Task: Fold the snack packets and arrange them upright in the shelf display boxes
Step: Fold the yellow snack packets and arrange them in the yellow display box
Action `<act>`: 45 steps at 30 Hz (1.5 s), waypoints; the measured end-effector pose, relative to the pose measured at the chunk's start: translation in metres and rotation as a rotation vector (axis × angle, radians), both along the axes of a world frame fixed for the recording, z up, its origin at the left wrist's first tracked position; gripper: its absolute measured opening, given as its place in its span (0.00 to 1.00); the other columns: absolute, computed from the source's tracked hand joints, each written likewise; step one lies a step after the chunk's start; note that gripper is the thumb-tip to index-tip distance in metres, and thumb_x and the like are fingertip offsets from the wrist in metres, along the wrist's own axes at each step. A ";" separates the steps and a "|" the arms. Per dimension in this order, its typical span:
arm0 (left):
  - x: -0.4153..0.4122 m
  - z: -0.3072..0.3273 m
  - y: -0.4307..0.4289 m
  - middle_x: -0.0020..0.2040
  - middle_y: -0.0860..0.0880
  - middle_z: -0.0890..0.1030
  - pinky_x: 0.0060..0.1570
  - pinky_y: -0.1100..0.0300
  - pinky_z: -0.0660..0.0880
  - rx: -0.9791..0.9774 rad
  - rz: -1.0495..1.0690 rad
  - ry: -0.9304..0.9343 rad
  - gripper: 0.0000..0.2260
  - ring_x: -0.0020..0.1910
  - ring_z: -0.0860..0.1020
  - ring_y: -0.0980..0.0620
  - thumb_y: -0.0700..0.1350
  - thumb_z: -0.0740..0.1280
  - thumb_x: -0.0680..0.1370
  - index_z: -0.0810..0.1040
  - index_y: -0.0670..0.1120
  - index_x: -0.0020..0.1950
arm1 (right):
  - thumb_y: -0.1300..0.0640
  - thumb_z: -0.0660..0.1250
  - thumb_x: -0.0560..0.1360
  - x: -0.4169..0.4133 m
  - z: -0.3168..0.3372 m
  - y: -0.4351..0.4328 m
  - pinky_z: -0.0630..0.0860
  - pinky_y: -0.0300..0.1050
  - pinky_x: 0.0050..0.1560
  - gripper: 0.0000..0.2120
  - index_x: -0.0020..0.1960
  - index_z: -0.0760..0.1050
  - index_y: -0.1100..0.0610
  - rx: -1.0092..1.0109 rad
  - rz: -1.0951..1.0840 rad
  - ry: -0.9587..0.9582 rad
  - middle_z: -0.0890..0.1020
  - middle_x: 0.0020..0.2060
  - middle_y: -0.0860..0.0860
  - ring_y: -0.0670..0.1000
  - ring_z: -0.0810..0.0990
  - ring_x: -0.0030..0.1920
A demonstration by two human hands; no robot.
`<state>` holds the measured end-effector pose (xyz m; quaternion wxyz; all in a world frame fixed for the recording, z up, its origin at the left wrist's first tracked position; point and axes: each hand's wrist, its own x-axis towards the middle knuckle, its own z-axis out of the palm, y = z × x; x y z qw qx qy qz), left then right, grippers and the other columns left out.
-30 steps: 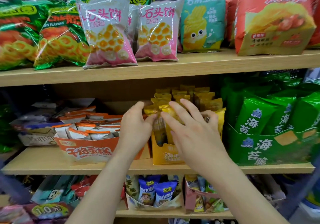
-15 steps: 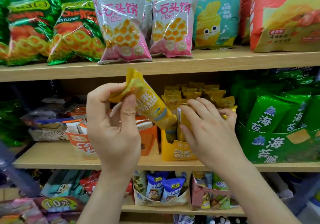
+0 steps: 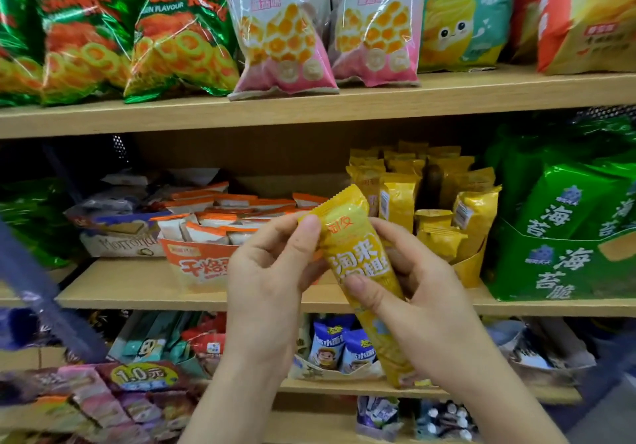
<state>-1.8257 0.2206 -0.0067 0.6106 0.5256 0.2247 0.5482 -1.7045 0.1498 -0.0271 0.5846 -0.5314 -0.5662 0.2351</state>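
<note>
Here, both hands' fingers pinch one yellow snack packet [image 3: 361,264], left hand [image 3: 272,271] upper, right hand [image 3: 413,292] lower.

Two hands, the left hand [image 3: 272,271] and the right hand [image 3: 423,292], are holding one yellow packet [image 3: 358,261]. On the top shelf [image 3: 309,110], three green bags [image 3: 86,37] are standing beside two pink-and-white bags [image 3: 280,30], one teal bag [image 3: 461,20] and one large orange bag [image 3: 592,20]. One orange display box [image 3: 196,264], one yellow display box [image 3: 471,264] and one green display box [image 3: 550,271] are sitting on the middle level. The upright yellow packets [image 3: 399,199] are crowding too closely for an exact count, roughly a dozen. Two blue packets [image 3: 328,344] are showing below.
</note>
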 end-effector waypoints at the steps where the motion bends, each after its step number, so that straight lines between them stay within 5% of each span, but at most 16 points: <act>1: -0.003 0.000 0.002 0.42 0.47 0.85 0.40 0.59 0.80 -0.041 -0.025 -0.013 0.08 0.43 0.84 0.51 0.50 0.71 0.65 0.86 0.50 0.40 | 0.47 0.70 0.69 -0.002 -0.002 -0.001 0.78 0.34 0.48 0.21 0.60 0.70 0.35 -0.008 0.000 0.020 0.82 0.50 0.38 0.41 0.82 0.52; 7: -0.015 -0.005 0.001 0.41 0.45 0.86 0.38 0.60 0.80 -0.118 -0.049 -0.005 0.05 0.41 0.85 0.50 0.43 0.70 0.67 0.86 0.46 0.36 | 0.47 0.70 0.67 -0.013 -0.016 -0.005 0.79 0.36 0.48 0.20 0.57 0.71 0.35 -0.061 -0.019 0.076 0.84 0.49 0.41 0.42 0.83 0.50; 14: -0.033 -0.017 0.003 0.43 0.42 0.85 0.43 0.55 0.83 -0.166 -0.076 0.018 0.09 0.44 0.85 0.46 0.45 0.71 0.66 0.85 0.41 0.39 | 0.45 0.70 0.66 -0.026 -0.023 -0.007 0.79 0.42 0.50 0.22 0.58 0.71 0.36 -0.116 0.000 0.087 0.84 0.50 0.41 0.43 0.82 0.51; 21: -0.054 -0.016 0.008 0.45 0.49 0.85 0.42 0.60 0.81 0.148 -0.058 0.257 0.11 0.47 0.84 0.51 0.50 0.71 0.67 0.86 0.50 0.47 | 0.44 0.72 0.65 -0.036 -0.024 -0.011 0.80 0.43 0.50 0.25 0.58 0.68 0.30 -0.157 0.030 -0.024 0.83 0.49 0.40 0.42 0.82 0.51; 26: -0.061 -0.025 0.017 0.41 0.52 0.83 0.41 0.60 0.77 0.262 -0.097 0.182 0.02 0.43 0.81 0.52 0.47 0.75 0.71 0.86 0.54 0.42 | 0.36 0.70 0.69 -0.037 -0.015 -0.011 0.79 0.50 0.55 0.21 0.60 0.71 0.34 -0.210 0.196 0.016 0.83 0.53 0.43 0.46 0.82 0.55; 30: -0.062 -0.031 0.018 0.40 0.52 0.82 0.40 0.61 0.77 0.284 -0.180 0.130 0.05 0.42 0.79 0.53 0.47 0.69 0.72 0.85 0.53 0.43 | 0.43 0.68 0.72 -0.038 -0.012 -0.007 0.81 0.54 0.53 0.18 0.61 0.75 0.41 -0.243 0.247 0.057 0.85 0.52 0.47 0.49 0.83 0.53; 37: -0.077 -0.022 0.024 0.50 0.52 0.80 0.51 0.58 0.76 0.536 -0.351 0.360 0.15 0.52 0.78 0.50 0.50 0.69 0.75 0.81 0.48 0.59 | 0.39 0.69 0.67 -0.038 -0.013 -0.007 0.81 0.49 0.53 0.20 0.58 0.75 0.40 -0.223 0.127 -0.081 0.84 0.49 0.42 0.43 0.82 0.53; 45: -0.076 -0.026 0.028 0.46 0.54 0.84 0.47 0.58 0.79 0.832 0.072 0.478 0.05 0.49 0.82 0.53 0.45 0.72 0.73 0.82 0.49 0.49 | 0.39 0.68 0.70 -0.044 -0.019 -0.005 0.79 0.37 0.47 0.20 0.61 0.73 0.40 -0.130 -0.108 -0.250 0.81 0.46 0.40 0.40 0.80 0.49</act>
